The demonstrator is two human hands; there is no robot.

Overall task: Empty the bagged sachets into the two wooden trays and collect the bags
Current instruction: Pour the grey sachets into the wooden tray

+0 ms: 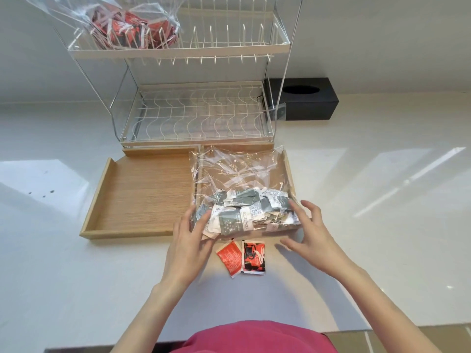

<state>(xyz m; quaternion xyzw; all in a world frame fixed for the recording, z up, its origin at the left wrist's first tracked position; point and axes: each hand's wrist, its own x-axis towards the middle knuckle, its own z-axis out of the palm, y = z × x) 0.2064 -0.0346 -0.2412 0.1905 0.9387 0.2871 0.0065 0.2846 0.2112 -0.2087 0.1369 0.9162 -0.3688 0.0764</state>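
Two red sachets (240,258) lie on the white table (356,238) just before the right wooden tray (290,169). Both hands flank a clear bag of grey sachets (242,197) resting in that tray: the left hand (190,240) touches its near corner with fingers spread, the right hand (309,236) hovers open beside it. Beside it, the left wooden tray (142,192) holds nothing. A bag of red sachets (127,24) sits on the dish rack (204,105).

A clear bag of grey sachets (244,212) lies in the right wooden tray (291,171). The left hand (190,240) touches its near left corner, fingers spread; the right hand (309,235) hovers by its right end. The left wooden tray (142,194) is bare. Two red sachets (242,257) lie on the white bench (76,276) — another bag of red sachets (127,26) sits up on the dish rack (198,52).
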